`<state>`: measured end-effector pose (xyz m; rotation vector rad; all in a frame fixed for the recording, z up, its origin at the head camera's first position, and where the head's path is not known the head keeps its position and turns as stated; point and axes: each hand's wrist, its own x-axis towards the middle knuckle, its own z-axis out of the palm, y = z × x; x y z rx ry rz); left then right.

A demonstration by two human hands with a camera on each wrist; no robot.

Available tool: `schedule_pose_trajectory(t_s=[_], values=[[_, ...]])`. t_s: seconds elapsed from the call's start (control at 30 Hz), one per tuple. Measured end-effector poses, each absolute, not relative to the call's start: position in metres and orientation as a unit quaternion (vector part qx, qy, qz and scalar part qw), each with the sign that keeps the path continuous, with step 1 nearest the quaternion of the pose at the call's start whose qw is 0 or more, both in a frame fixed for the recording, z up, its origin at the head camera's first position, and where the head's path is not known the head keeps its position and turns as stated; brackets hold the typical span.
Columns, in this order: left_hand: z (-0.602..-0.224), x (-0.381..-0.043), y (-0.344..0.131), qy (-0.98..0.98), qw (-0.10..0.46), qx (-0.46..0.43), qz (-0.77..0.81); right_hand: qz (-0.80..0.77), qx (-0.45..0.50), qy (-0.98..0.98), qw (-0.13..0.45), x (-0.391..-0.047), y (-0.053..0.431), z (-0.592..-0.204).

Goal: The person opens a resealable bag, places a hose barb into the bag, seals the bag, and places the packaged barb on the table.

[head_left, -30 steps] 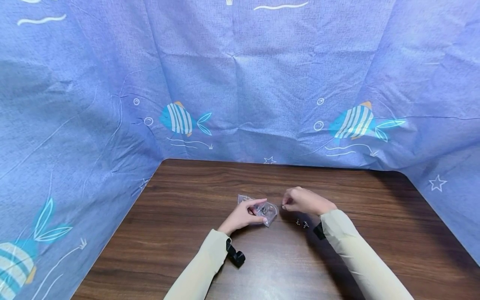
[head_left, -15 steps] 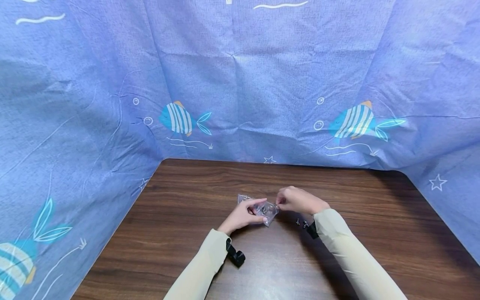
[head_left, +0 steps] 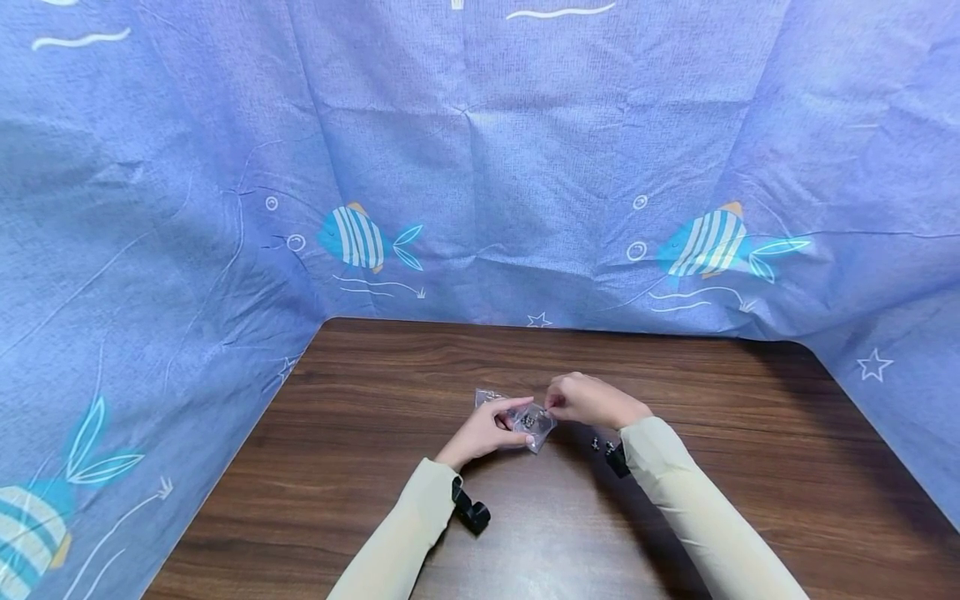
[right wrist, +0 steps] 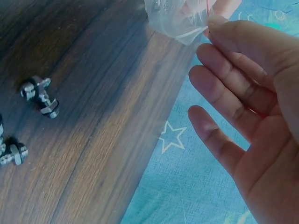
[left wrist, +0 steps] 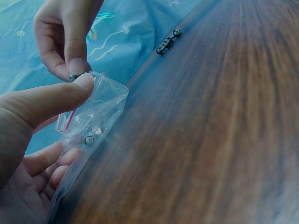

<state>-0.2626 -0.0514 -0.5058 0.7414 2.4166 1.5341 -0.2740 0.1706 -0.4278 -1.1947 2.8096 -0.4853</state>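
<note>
A clear zip-lock bag with a pink seal line is held between the thumb and fingers of my left hand. Small shiny metal pieces show through its plastic. At the bag's mouth, my right hand pinches one small metal piece between thumb and finger. Its other fingers are spread loosely in the right wrist view. More metal pieces, bolt-like with nut-shaped ends, lie on the table below my right wrist. The piece in my right fingers is hidden in the right wrist view.
The brown wood-grain table reaches back to a blue fish-print curtain. A black wrist strap with a camera sits on my left wrist. Another dark device on the right wrist hangs close to the loose metal pieces.
My right hand has moved left to the bag's mouth with the small metal piece. The left hand and the bag have stayed in place.
</note>
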Motion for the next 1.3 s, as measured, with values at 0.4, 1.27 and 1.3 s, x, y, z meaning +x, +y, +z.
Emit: schedule_pose_trajectory(t_s=[0.4,1.27,1.3], values=[[-0.484,-0.252,-0.052,0.805,0.101,0.266,0.521,-0.168,-0.399,0.901,0.022,-0.275,0.167,-0.427],[-0.507,-0.263,-0.051,0.817,0.086,0.252,0.511,-0.175,-0.364,0.912,0.076,-0.269,0.187,-0.427],[-0.507,-0.262,-0.052,0.817,0.085,0.253,0.511,-0.176,-0.363,0.912,0.078,-0.268,0.189,-0.427]])
